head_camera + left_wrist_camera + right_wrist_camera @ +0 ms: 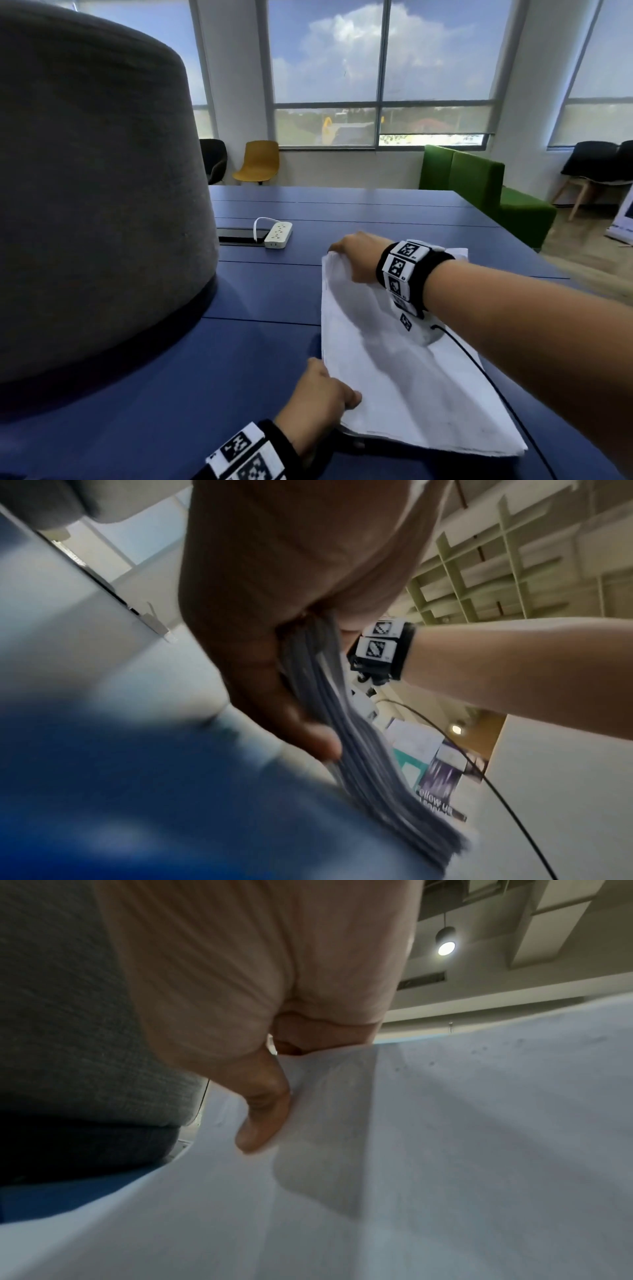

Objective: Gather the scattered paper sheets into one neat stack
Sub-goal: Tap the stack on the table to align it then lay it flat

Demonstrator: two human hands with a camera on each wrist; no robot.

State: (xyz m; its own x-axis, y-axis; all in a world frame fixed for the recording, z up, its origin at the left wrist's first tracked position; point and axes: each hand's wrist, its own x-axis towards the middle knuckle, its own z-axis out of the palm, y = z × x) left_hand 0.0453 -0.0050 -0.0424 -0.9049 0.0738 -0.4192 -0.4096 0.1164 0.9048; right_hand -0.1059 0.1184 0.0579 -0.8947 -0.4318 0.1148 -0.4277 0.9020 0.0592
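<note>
Both my hands are gripping the stack of paper sheets [404, 383]: my left hand [317, 399] is pinching its near left corner, thumb on top, while my right hand [356, 255] is curling round the far left corner. Sheets are lying together on the blue table [260, 294], beside a grey felt lamp shade [96, 192]. Farther back, a white power strip [278, 234] is sitting.

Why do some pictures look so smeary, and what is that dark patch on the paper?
Head view: sharp; window daylight, and the right hand and arm cast a grey shadow on the paper stack. Left wrist view: blurred table and sheet edges near the left hand. Right wrist view: soft paper, one bright ceiling lamp.
</note>
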